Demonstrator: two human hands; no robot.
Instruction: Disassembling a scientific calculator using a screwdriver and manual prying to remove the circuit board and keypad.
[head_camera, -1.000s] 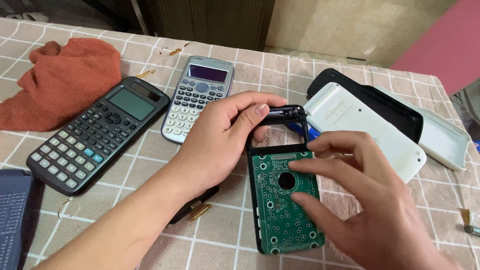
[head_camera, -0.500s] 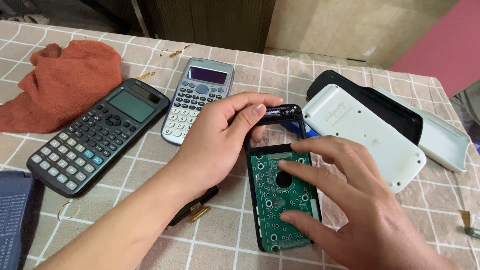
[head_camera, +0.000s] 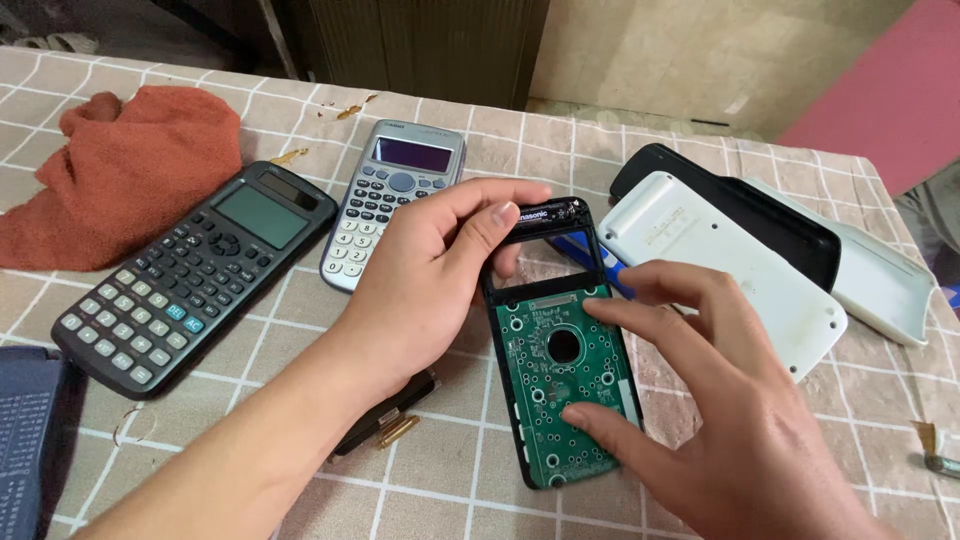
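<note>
Opened calculator shell (head_camera: 560, 350), centre of frame, flat on checked tablecloth (head_camera: 700, 150); green circuit board (head_camera: 565, 395) exposed, black frame around it, battery at top end. Crowded on both sides: silver calculator (head_camera: 395, 200) just beside upper left, white cover (head_camera: 720, 265) and black cover (head_camera: 740, 205) close at upper right. Bare cloth only along lower edge of frame. Dark calculator (head_camera: 195, 275) left of centre, orange rag (head_camera: 130, 170) upper left, both well apart from shell. Left hand (head_camera: 420, 290) in from lower left, thumb and forefinger pinching shell's top edge. Right hand (head_camera: 720, 400) in from lower right, released, fingers spread, fingertips (head_camera: 590, 308) resting on board, gripping nothing.
</note>
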